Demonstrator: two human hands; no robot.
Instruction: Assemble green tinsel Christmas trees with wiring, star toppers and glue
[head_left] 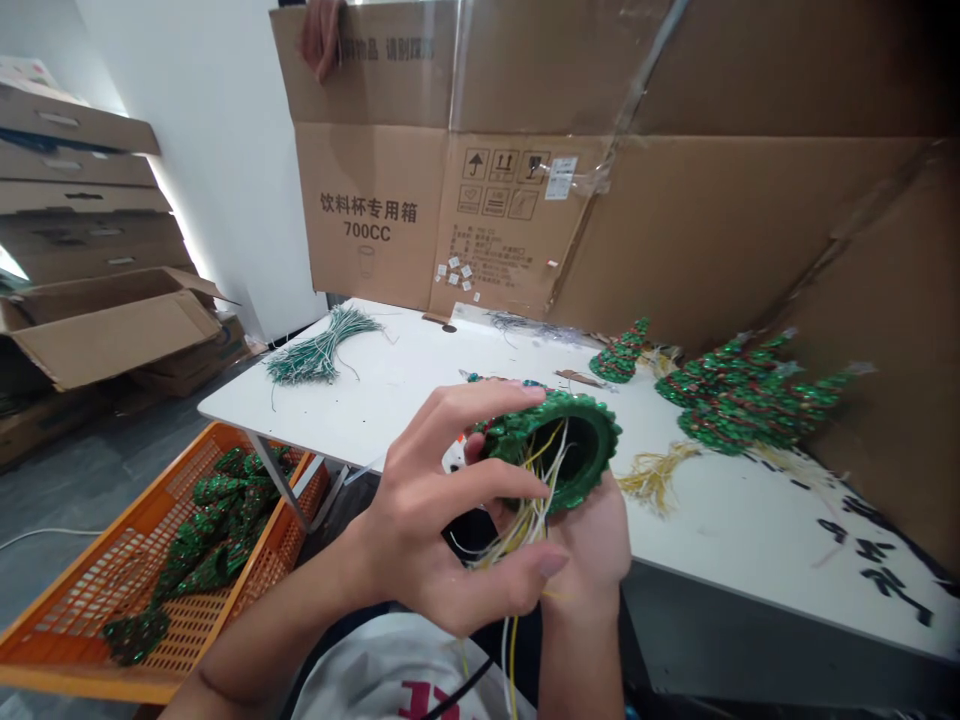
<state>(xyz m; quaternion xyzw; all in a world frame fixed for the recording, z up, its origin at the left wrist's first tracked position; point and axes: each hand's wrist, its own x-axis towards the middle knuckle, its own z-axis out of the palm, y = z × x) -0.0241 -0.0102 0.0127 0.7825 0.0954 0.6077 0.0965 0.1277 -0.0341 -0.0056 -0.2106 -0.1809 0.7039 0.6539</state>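
Note:
I hold a small green glittery tree (577,440) with its hollow base turned toward me; yellow and white wires (529,520) hang out of it. My left hand (442,500) curls around the tree's left side, fingers over the rim and thumb pressing the wires. My right hand (592,545) cups the tree from below and behind, with most of its fingers hidden. Both hands are above the near edge of the white table (420,380).
More green trees (739,395) and one small tree (621,352) lie on the table's far right by gold wire tufts (660,475). A bundle of green wires (319,350) lies at the left. An orange crate (97,590) of green trees sits on the floor. Cardboard boxes (525,200) stand behind; another person's hand (321,35) grips the top edge.

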